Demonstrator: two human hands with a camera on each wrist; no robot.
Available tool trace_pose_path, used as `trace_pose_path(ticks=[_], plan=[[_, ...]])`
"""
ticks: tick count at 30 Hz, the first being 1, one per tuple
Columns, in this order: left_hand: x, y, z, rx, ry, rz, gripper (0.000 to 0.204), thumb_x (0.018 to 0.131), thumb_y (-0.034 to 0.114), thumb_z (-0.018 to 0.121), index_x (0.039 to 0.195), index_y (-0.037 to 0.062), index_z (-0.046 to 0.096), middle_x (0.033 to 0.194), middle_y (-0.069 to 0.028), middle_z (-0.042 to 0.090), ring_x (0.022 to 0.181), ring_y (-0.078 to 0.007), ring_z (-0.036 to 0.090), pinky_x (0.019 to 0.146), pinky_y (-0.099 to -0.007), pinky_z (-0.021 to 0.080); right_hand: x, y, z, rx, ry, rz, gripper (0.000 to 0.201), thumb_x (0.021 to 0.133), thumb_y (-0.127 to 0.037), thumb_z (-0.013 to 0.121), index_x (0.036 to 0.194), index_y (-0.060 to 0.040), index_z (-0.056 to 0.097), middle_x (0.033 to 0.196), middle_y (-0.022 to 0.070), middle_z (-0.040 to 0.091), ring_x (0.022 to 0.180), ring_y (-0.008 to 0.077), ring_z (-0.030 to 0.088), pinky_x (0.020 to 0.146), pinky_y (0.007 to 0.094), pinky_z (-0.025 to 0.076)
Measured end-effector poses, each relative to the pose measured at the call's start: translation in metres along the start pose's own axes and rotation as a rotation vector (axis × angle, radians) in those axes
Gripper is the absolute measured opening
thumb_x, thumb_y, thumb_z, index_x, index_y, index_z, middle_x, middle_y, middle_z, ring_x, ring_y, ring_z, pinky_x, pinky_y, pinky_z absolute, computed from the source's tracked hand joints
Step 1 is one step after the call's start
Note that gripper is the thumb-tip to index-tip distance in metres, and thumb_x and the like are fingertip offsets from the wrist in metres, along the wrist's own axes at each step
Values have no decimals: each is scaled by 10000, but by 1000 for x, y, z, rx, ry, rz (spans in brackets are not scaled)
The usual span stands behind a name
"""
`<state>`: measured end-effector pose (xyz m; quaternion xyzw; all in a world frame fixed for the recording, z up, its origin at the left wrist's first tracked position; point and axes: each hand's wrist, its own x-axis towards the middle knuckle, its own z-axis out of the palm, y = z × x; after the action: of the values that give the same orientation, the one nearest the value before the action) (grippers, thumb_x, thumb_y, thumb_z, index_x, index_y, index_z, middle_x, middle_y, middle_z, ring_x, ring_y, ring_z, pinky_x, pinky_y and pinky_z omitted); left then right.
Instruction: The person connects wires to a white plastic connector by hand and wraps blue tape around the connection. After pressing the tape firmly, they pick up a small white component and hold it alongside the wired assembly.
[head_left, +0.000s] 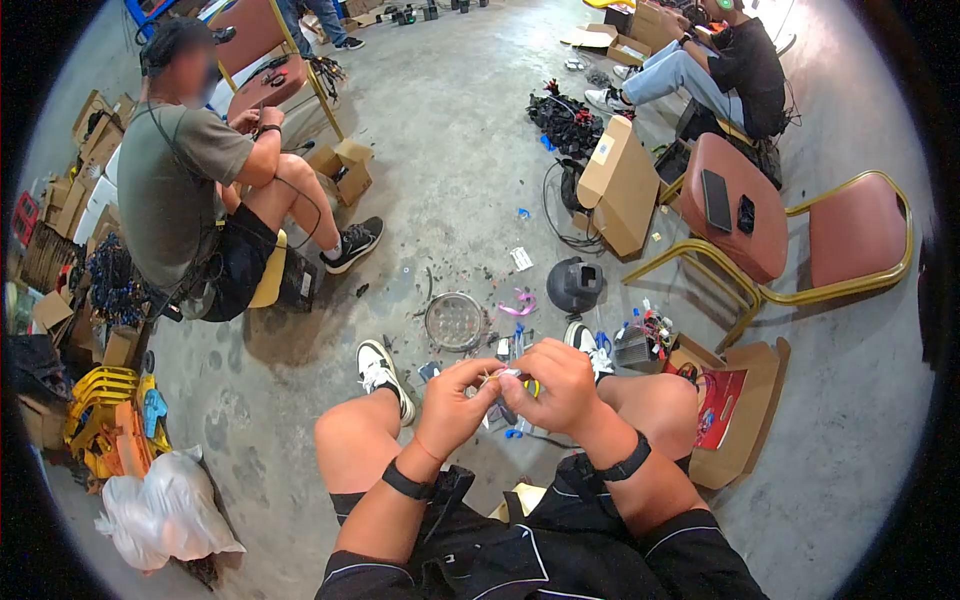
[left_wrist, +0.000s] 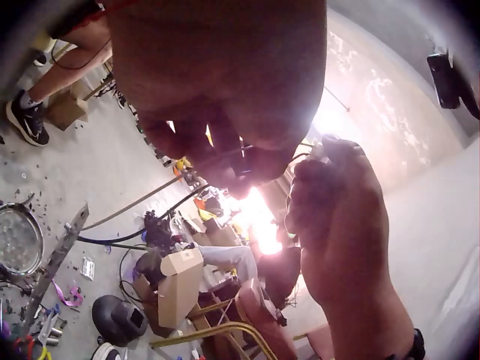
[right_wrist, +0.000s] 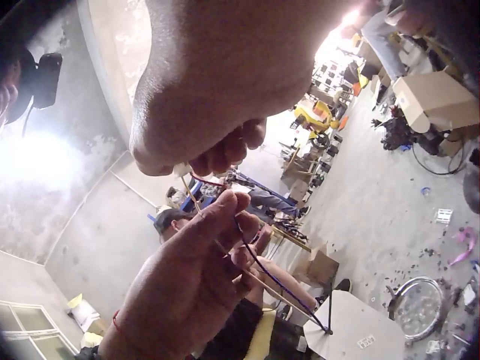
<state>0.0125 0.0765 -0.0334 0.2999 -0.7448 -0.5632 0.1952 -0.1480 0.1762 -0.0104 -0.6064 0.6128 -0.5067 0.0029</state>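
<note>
My left hand (head_left: 452, 408) and right hand (head_left: 556, 392) meet in front of my lap. A small white connector (right_wrist: 181, 169) is pinched between the thumb and fingers of the right hand. Thin wires (right_wrist: 196, 196), one pale and others dark or red, run from the connector area to the left hand, whose thumb and fingertips pinch them. Below the left hand in the right wrist view, a dark wire (right_wrist: 279, 283) and a pale one trail down to a white flat piece (right_wrist: 356, 330). In the left wrist view the left fingertips are in shadow.
On the floor ahead lie a round clear-bottomed tray (head_left: 455, 321), a black welding mask (head_left: 575, 286) and a pink ribbon (head_left: 518, 303). An open cardboard box (head_left: 765, 410) stands at my right, chairs (head_left: 735, 205) beyond. Another person (head_left: 190, 190) sits at left.
</note>
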Motion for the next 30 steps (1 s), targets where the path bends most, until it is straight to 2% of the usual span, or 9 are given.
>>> trace_pose_path(ticks=[1, 3, 16, 19, 21, 24, 30], plan=[[0, 0, 1, 0, 1, -1, 198, 922, 34, 717, 1114, -11, 737, 1012, -85, 741, 883, -137, 663, 803, -284, 539, -1, 0, 0, -4, 9, 21, 173, 812, -185, 787, 783, -44, 690, 686, 104, 623, 608, 287, 608, 553, 385, 482], [2, 0, 1, 28, 32, 85, 221, 893, 96, 739, 1100, 22, 751, 950, -128, 751, 757, -193, 697, 703, -325, 554, -2, 0, 1, -8, 18, 42, 183, 816, -208, 790, 781, -58, 692, 693, 101, 618, 624, 298, 612, 565, 399, 495], [3, -2, 1, 81, -4, 104, 203, 904, 119, 740, 1079, 18, 754, 945, -144, 759, 792, -222, 726, 723, -337, 562, -3, 3, 2, 0, 37, 48, 213, 822, -209, 794, 745, -55, 668, 668, 107, 599, 596, 304, 596, 550, 400, 481], [2, -2, 1, 62, -3, 76, 215, 921, 140, 745, 1098, 19, 753, 974, -138, 761, 806, -209, 725, 735, -329, 565, -3, 3, 2, 8, 39, 53, 219, 831, -213, 790, 745, -54, 667, 666, 106, 598, 594, 301, 596, 548, 397, 480], [1, 0, 0, 18, -33, 31, 209, 965, 100, 700, 1138, -11, 737, 992, -66, 750, 840, -117, 654, 766, -287, 541, -3, 4, 3, 15, 37, 60, 221, 836, -215, 788, 747, -54, 666, 665, 105, 598, 594, 298, 597, 547, 396, 480], [-8, 2, 6, -75, -18, -58, 239, 979, 117, 706, 1177, -16, 722, 998, -38, 743, 838, -91, 630, 759, -269, 534, -11, 1, 2, 18, 49, 70, 221, 844, -220, 784, 759, -52, 668, 665, 102, 599, 592, 291, 598, 545, 392, 480], [-10, -1, 7, -73, 11, -41, 256, 978, 119, 715, 1196, -15, 716, 998, -27, 738, 834, -81, 617, 759, -264, 531, -14, 2, 3, 14, 33, 79, 219, 847, -227, 783, 773, -54, 672, 665, 98, 601, 593, 287, 603, 541, 391, 482]])
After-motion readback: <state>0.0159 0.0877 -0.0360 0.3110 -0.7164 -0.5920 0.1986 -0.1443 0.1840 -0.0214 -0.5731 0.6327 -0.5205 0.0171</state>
